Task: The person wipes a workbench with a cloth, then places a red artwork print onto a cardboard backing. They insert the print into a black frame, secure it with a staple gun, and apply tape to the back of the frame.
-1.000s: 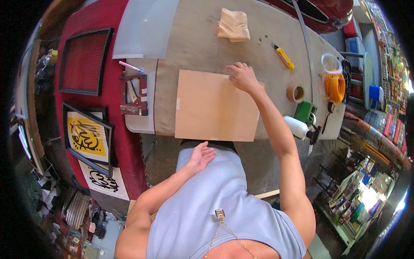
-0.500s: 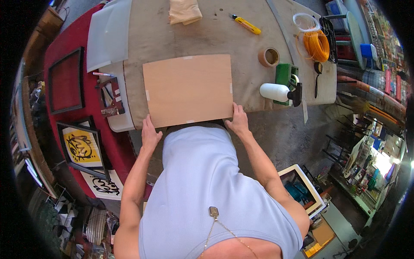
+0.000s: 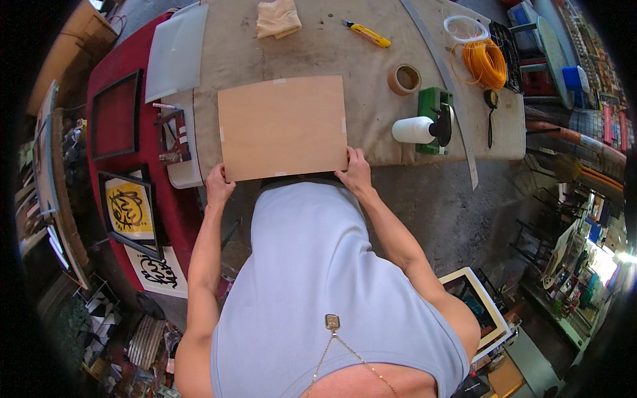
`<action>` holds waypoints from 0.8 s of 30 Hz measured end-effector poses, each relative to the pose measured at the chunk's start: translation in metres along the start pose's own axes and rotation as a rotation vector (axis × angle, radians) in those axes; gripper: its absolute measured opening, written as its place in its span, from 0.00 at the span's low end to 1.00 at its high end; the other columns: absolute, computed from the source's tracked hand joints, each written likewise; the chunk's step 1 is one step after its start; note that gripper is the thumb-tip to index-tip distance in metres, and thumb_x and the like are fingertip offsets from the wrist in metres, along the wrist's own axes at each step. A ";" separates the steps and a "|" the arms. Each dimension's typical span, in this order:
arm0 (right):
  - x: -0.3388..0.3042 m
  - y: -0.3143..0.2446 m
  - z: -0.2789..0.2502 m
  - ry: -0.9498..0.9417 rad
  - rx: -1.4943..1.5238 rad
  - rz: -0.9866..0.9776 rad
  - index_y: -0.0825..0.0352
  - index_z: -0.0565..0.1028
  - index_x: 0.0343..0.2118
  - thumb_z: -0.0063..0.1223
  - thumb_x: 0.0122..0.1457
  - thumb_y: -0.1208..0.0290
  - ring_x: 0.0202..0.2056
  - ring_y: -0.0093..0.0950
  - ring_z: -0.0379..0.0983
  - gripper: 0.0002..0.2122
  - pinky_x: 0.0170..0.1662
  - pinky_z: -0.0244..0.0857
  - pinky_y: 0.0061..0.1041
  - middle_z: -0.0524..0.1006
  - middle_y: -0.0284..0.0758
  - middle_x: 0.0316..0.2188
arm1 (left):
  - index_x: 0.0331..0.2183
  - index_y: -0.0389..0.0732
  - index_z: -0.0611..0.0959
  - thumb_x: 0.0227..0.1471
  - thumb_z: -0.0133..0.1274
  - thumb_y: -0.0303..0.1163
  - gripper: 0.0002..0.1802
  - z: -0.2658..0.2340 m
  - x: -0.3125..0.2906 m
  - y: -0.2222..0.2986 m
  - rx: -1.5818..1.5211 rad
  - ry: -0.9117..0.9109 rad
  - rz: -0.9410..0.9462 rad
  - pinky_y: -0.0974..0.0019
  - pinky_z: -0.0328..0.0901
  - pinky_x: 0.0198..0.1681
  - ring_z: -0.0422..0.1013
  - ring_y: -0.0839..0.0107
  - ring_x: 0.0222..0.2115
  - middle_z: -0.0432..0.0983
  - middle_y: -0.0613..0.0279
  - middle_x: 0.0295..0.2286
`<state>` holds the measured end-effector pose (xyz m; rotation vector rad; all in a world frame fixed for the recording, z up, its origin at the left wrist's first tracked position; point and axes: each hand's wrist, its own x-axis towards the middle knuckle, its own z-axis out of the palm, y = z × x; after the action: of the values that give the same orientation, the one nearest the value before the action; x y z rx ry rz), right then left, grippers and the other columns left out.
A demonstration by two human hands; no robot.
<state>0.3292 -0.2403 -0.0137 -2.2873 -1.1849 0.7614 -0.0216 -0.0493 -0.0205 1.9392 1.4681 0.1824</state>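
A flat tan cardboard sheet [image 3: 282, 126], with a short strip of pale tape at the middle of each side, lies on the cloth-covered table right before me. My left hand [image 3: 219, 184] is closed on its near left corner, the thumb along the front edge. At the near right corner, my right hand [image 3: 355, 170] grips the sheet with fingers on the side edge and thumb below. The sheet's front edge reaches the table's near edge, close to my shirt. What lies under the sheet is hidden.
To the right are a white spray bottle [image 3: 413, 130], a green block-like object [image 3: 431, 99], a tape roll [image 3: 395, 85], a long metal ruler [image 3: 443, 61] and orange cord [image 3: 490, 65]. Farther back lie a yellow cutter [image 3: 369, 34] and folded cloth [image 3: 279, 18]. Black frames [image 3: 138, 109] rest at left.
My left hand has shifted up and left, its fingers now curled around the sheet's corner. My right hand stays on the other corner. The whole view has tilted slightly.
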 end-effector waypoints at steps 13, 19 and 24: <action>0.007 0.009 0.004 0.013 -0.073 -0.042 0.67 0.67 0.45 0.66 0.35 0.69 0.39 0.44 0.70 0.31 0.41 0.68 0.39 0.69 0.44 0.39 | 0.42 0.38 0.73 0.33 0.53 0.24 0.27 0.008 -0.009 0.001 0.165 0.109 0.103 0.56 0.66 0.41 0.69 0.51 0.37 0.72 0.48 0.35; 0.001 0.001 -0.003 0.003 -0.085 -0.018 0.68 0.65 0.48 0.65 0.37 0.72 0.40 0.46 0.70 0.31 0.41 0.68 0.40 0.68 0.45 0.41 | 0.43 0.40 0.73 0.35 0.54 0.25 0.26 0.006 -0.014 0.007 0.189 0.119 0.036 0.53 0.66 0.41 0.69 0.48 0.38 0.72 0.46 0.35; 0.000 0.001 0.012 0.031 -0.197 -0.001 0.69 0.63 0.51 0.61 0.39 0.75 0.39 0.48 0.70 0.32 0.42 0.68 0.40 0.66 0.46 0.44 | 0.44 0.41 0.73 0.37 0.55 0.28 0.26 0.010 -0.019 0.013 0.212 0.115 -0.050 0.52 0.66 0.40 0.70 0.47 0.36 0.74 0.45 0.35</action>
<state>0.3215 -0.2391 -0.0230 -2.4469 -1.2983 0.6304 -0.0127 -0.0720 -0.0155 2.0865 1.6668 0.1220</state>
